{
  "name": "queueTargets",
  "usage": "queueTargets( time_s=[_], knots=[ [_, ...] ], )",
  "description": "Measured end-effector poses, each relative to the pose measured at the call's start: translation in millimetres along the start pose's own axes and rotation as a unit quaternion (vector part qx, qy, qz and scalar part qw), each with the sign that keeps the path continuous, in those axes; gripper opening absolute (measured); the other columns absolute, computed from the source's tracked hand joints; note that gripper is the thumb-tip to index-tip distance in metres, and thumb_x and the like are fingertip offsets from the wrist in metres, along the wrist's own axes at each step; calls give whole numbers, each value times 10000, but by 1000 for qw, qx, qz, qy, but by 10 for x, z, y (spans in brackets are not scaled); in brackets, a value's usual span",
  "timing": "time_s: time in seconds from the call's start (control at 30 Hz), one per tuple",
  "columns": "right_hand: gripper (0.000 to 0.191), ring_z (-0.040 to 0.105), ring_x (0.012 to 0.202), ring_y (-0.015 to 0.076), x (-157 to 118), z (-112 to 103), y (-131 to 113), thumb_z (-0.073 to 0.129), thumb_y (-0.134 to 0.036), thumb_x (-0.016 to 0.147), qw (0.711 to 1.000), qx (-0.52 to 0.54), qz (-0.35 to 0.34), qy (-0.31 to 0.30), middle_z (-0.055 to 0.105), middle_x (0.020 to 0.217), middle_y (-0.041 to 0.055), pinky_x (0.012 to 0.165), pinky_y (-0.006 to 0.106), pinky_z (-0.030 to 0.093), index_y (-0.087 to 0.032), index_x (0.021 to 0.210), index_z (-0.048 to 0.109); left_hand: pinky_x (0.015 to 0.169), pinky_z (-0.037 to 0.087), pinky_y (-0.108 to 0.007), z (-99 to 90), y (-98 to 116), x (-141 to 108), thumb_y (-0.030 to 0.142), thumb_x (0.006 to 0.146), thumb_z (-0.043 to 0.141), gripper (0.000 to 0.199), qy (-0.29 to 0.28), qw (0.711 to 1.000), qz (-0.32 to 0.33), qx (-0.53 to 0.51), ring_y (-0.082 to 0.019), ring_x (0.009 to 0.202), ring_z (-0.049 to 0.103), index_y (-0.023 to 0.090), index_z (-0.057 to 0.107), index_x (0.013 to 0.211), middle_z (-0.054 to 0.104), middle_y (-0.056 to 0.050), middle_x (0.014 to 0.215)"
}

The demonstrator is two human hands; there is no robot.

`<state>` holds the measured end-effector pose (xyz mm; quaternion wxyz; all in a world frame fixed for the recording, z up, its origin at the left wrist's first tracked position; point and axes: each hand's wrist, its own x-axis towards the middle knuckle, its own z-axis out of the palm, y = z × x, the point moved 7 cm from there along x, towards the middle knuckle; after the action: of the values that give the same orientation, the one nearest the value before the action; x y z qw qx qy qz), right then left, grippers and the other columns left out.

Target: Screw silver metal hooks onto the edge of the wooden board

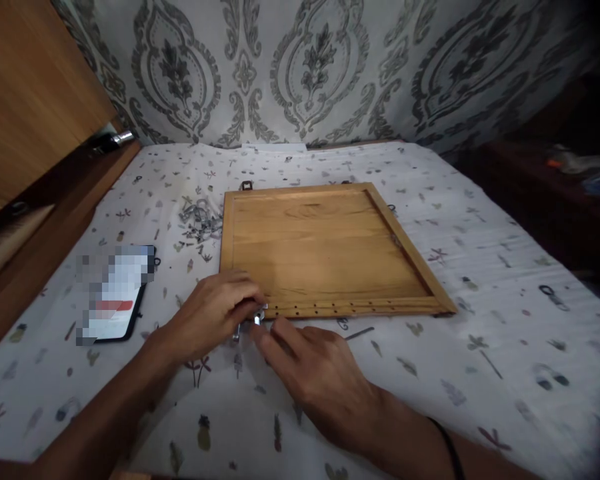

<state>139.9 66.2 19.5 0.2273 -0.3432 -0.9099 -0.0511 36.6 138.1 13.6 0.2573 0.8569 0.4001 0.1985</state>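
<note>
A framed wooden board [305, 243] lies on the patterned cloth, with a row of small dark holes along its near rail. At that rail's left end is a small shiny metal piece [258, 320]. My left hand [223, 300] reaches over the corner with its fingers pinched on the metal piece. My right hand [313, 373] meets it from the near side, thumb and fingertips closed around the same piece. Its lower part hangs just below the board's edge. A thin metal rod [360, 333] lies on the cloth beyond my right hand.
Left of the board lies a pile of small metal hooks and screws [200, 220]. A phone [123, 293] rests farther left on the cloth [480, 400]. Wooden furniture [35, 87] borders the left side, and a patterned curtain [310, 67] hangs behind. Dark metal fittings [247, 186] show at the board's far edge.
</note>
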Motion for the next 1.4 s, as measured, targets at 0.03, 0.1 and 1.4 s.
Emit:
queueTargets(
  time_s=[0.03, 0.1, 1.4],
  knots=[
    [343, 582, 491, 169, 3, -15, -13, 235, -77, 1017, 1000, -3, -8, 6, 682, 768, 41, 451, 324, 412, -119, 1126, 558, 681, 431, -249, -1, -1, 1, 160, 963, 560, 153, 1, 1000, -2, 3, -141, 782, 612, 190, 684, 880, 665, 2, 830],
    [360, 581, 496, 164, 7, -31, -20, 216, -87, 1026, 1000, 1, -12, 14, 682, 766, 38, 459, 316, 436, -127, 1107, 565, 683, 435, -250, -4, -6, 0, 162, 958, 568, 151, 2, 1000, -3, 5, -143, 779, 618, 190, 691, 874, 672, 0, 828],
    [299, 564, 566, 172, -44, 33, 3, 367, -73, 987, 995, 92, -13, 29, 667, 756, 45, 481, 330, 450, -122, 981, 661, 653, 388, -242, -70, -31, -12, 224, 1000, 486, 201, -18, 999, -29, 14, -118, 718, 546, 199, 556, 813, 596, 31, 770]
  ],
)
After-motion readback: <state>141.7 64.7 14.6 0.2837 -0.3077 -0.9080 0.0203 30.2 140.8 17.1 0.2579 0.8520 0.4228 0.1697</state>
